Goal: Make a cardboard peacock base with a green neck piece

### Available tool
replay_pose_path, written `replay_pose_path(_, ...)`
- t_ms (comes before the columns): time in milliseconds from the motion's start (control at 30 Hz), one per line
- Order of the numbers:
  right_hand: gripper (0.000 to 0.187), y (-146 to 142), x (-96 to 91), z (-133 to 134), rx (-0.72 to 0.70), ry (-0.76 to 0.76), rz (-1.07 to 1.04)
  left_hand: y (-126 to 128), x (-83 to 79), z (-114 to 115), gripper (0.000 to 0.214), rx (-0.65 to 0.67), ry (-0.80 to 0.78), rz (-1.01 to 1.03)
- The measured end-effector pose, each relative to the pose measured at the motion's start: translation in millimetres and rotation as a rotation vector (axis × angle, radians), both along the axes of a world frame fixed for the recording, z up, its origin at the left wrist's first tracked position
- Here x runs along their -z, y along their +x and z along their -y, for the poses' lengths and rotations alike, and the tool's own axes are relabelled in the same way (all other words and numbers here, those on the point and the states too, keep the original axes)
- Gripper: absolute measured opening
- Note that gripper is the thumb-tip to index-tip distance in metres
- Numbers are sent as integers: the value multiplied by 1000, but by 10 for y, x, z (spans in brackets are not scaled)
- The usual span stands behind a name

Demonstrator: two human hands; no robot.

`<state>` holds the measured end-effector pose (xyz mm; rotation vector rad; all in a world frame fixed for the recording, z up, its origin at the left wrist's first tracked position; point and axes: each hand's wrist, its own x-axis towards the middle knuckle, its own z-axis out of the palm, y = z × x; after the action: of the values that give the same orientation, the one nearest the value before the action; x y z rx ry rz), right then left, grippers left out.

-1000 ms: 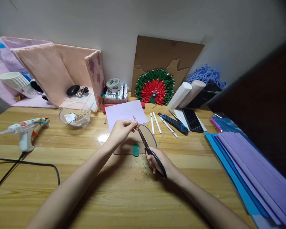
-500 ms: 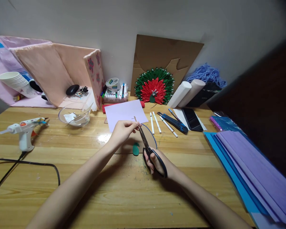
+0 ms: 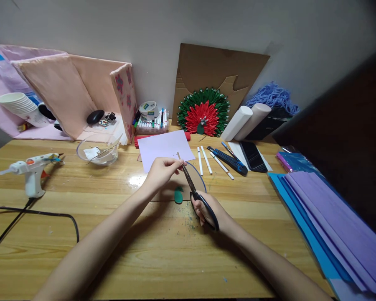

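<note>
My right hand [image 3: 210, 207] has its thumb and fingers through the dark handles of a pair of scissors [image 3: 189, 179]. The blades point up and away and look nearly closed. At their tip, the thumb and fingers of my left hand [image 3: 163, 169] are pinched together. A thin brownish strip pokes out past the fingertips, too small to name; it may be part of the blade. Below the hands lies a green teardrop-shaped cutout [image 3: 178, 195], on the edge of a cardboard piece [image 3: 198, 177] with a blue curved rim. Behind them is a lilac paper sheet [image 3: 163, 144].
At left are a glue gun [image 3: 34, 173] with its black cord and a clear bowl [image 3: 108, 156]. White markers [image 3: 206, 159], a box cutter [image 3: 228, 161] and a phone [image 3: 253, 156] lie right. A red-green peacock [image 3: 203, 115] leans behind; folded purple paper [image 3: 332, 225] lines the right edge.
The scissors' handles have drawn closer together as my right hand closed and rose slightly. My left hand keeps its pinch in nearly the same spot.
</note>
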<state>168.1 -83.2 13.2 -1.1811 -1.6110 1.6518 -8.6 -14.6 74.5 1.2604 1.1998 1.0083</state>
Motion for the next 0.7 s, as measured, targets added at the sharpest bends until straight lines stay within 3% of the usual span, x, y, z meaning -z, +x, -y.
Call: replay_pose_path(700,60,24,-34,5,-25,75,45,-88,-17,-69,29,-45,78,-13)
